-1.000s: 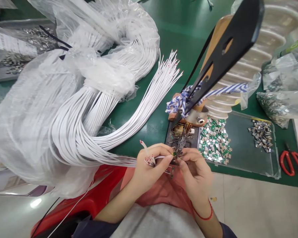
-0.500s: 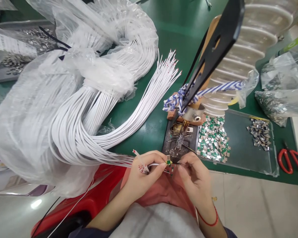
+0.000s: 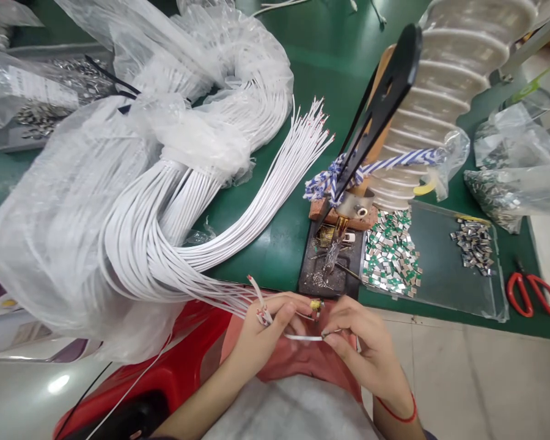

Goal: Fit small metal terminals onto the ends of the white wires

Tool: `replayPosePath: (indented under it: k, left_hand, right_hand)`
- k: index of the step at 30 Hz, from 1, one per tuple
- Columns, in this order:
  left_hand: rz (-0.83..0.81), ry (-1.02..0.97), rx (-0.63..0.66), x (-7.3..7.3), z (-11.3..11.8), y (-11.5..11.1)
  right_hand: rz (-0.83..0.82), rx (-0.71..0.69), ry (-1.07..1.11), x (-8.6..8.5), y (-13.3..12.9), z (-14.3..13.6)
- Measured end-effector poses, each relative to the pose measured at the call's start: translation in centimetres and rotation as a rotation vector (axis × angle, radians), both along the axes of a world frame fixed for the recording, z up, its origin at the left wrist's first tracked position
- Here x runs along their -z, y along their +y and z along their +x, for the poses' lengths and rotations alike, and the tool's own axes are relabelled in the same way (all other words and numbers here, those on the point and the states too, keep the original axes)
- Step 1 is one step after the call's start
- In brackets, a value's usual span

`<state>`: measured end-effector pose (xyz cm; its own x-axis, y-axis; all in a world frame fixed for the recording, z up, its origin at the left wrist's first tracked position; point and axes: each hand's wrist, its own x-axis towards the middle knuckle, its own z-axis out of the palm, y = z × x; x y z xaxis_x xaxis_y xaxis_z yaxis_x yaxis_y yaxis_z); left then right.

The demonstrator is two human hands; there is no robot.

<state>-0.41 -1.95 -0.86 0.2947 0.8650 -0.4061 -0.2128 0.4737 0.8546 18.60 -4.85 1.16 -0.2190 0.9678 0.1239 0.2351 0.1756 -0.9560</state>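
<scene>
My left hand [image 3: 268, 330] is closed around several white cables, whose stripped red-tipped ends [image 3: 262, 315] poke up between thumb and fingers. A small yellow and metal piece [image 3: 317, 304] shows at its fingertips. My right hand [image 3: 364, 348] pinches the end of one white cable [image 3: 305, 337] that runs across from the left hand; whatever sits at that end is too small to tell. Just beyond the hands is a dark soldering stand [image 3: 323, 278] with a metal tip above it. Beside it lies a heap of small green and silver connectors [image 3: 392, 253].
A large bundle of white cables [image 3: 137, 232], partly bagged, covers the left. A clear ribbed hose [image 3: 444, 79] and black bracket [image 3: 385, 104] rise over the stand. Metal shells [image 3: 474, 244] lie in a tray [image 3: 440, 244]; red scissors [image 3: 531, 293] are at right.
My right hand has lowered, drawing the cable end down from the left fingertips. The small piece at the left fingertips has turned, and its yellow part now shows more.
</scene>
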Motion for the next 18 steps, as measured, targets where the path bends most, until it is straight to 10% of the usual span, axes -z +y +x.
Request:
replayPosePath:
  k: [9,18]
  left_hand:
    - [-0.071,-0.129,-0.102,0.5,-0.5,-0.4]
    - [-0.194,-0.377,-0.201,-0.8,0.8,-0.9]
  right_hand:
    - [-0.016,-0.270,-0.235,-1.0,-0.2,2.0]
    - [-0.020,-0.212,-0.126,1.0,-1.5,-3.3]
